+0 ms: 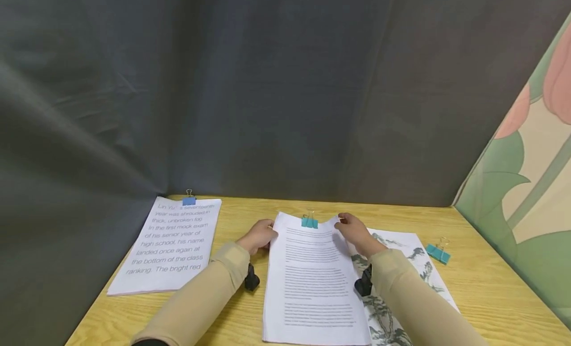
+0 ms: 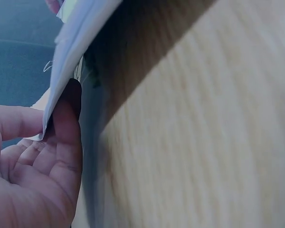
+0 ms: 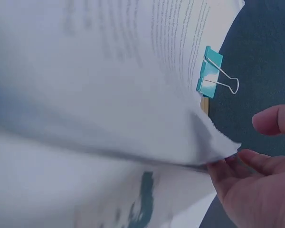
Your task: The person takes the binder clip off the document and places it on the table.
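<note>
White stack [image 1: 312,281] of printed pages at table [image 1: 482,291] centre, teal clip [image 1: 310,222] fastened on its far edge at 12 o'clock. Left hand [image 1: 258,235] at the stack's 10 o'clock corner, fingers [image 2: 66,128] loosely curled beneath the lifted paper edge, thumb out to the side, fingertip touching the sheets' underside. Right hand [image 1: 354,230] at the 2 o'clock corner, fingers [image 3: 232,166] relaxed and half open under the raised, curling corner, thumb apart and above; firm grip on the paper impossible to tell. Under the stack's right side, ink-painting sheet [image 1: 401,266] lying flat, partly covered. Spare teal clip [image 1: 438,253] loose on the wood at 3 o'clock, just off that sheet. Second stack [image 1: 171,247], large type, bound with a blue clip [image 1: 189,200], well apart at 9 o'clock. Grey cloth backdrop [image 1: 267,88] behind, floral panel [image 1: 526,187] at right.
</note>
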